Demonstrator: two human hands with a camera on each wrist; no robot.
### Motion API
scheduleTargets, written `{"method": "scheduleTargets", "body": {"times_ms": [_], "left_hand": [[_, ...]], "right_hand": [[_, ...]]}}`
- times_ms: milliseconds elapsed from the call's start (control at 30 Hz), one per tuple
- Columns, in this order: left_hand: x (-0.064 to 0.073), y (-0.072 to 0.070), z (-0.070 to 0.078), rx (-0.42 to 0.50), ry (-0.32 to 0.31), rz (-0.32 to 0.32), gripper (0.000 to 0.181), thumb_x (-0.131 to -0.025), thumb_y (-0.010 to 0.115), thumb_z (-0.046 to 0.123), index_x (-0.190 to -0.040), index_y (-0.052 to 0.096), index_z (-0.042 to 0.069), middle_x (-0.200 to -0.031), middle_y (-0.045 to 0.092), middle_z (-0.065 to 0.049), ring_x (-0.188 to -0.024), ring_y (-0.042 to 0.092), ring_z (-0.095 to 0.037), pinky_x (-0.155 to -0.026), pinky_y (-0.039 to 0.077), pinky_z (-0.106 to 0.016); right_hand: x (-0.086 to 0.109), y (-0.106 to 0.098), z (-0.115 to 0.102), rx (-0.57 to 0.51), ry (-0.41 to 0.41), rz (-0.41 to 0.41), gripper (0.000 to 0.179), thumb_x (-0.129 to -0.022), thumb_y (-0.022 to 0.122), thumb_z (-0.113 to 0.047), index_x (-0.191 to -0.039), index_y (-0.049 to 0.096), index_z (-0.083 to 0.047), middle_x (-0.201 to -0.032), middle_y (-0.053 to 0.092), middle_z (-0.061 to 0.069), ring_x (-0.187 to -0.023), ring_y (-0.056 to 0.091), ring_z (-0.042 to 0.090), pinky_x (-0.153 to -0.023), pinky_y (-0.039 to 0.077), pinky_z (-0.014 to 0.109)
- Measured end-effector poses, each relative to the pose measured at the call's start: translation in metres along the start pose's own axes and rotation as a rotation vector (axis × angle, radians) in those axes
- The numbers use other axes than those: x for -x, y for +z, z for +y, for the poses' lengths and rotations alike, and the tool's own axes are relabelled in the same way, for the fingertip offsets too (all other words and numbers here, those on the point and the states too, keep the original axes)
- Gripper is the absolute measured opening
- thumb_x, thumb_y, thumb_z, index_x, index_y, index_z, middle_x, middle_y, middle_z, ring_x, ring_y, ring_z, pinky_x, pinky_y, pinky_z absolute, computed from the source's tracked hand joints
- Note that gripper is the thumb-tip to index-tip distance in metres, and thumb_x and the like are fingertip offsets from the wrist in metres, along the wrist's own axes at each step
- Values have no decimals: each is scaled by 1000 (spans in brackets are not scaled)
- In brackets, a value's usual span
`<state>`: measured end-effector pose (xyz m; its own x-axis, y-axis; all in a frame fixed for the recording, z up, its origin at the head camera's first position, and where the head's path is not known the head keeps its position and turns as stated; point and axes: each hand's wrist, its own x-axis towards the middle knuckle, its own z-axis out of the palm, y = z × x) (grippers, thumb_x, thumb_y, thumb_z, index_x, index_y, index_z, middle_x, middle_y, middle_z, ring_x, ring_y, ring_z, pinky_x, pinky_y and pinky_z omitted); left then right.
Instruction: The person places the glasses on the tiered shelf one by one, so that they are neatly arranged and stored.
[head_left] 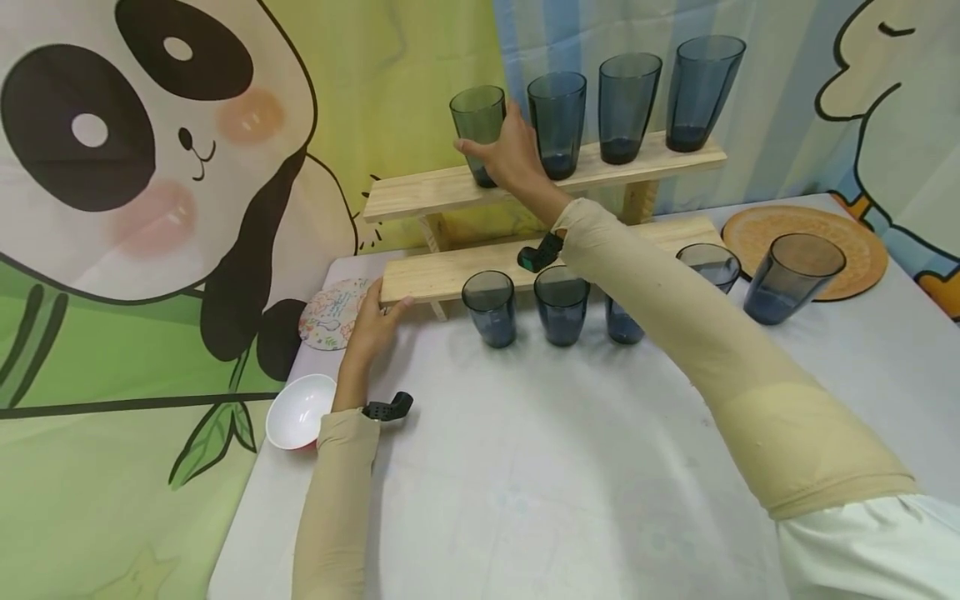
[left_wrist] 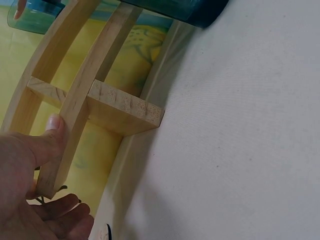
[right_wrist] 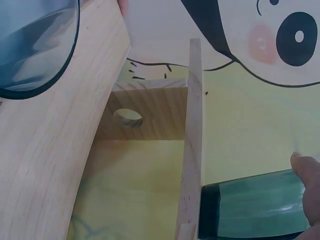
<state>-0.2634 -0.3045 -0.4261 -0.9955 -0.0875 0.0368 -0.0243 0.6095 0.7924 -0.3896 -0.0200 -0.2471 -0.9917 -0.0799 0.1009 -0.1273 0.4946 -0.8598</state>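
My right hand holds the leftmost smoky-blue drinking glass, which stands upright on the upper board of a two-tier wooden shelf. In the right wrist view, the fingers wrap the upper part of that glass, its dark base right at the board. Three more tall glasses stand along this board to the right. At the left end of the lower board, my left hand grips the wood. Its thumb presses the board's edge in the left wrist view, other fingers curled beyond the end.
Several shorter glasses line up before the lower board, partly behind my right sleeve. Another glass stands by a round brown mat at the right. A white bowl and a floral round mat lie left. Printed curtain hangs behind.
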Motion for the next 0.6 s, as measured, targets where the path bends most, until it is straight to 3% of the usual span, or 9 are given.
{"method": "scheduleTargets", "body": {"times_ms": [167, 300, 467, 600], "left_hand": [[0, 0, 2, 8, -3, -8, 85, -106, 63, 40, -168, 17, 5, -173, 24, -22, -160, 23, -41, -131, 19, -57], [0, 0, 3, 23, 1, -19, 85, -107, 63, 38, -168, 16, 3, -172, 24, -23, -160, 23, -41, -132, 19, -55], [-1, -1, 3, 13, -7, -20, 85, -106, 63, 39, -168, 17, 4, -172, 25, -23, -160, 24, -40, -131, 19, -55], [-1, -1, 2, 2, -9, -15, 85, -106, 63, 40, -168, 17, 4, -172, 26, -23, -159, 25, -41, -131, 19, -55]], "right_hand": [[15, -7, -5, 80, -3, -77, 122, -93, 68, -65, -168, -15, -17, -178, 2, -3, -163, 13, 12, -130, 25, 30], [42, -21, -10, 133, -40, -172, 126, -92, 67, -69, -166, -22, -19, -178, -5, -1, -164, 10, 16, -131, 25, 37], [84, -53, -6, 180, -103, -234, 130, -89, 71, -69, -166, -21, -21, -178, 5, 4, -160, 27, 26, -126, 35, 46], [111, -90, 11, 192, -156, -238, 126, -91, 72, -67, -167, -17, -19, -178, 0, 3, -161, 23, 30, -128, 31, 50]]}}
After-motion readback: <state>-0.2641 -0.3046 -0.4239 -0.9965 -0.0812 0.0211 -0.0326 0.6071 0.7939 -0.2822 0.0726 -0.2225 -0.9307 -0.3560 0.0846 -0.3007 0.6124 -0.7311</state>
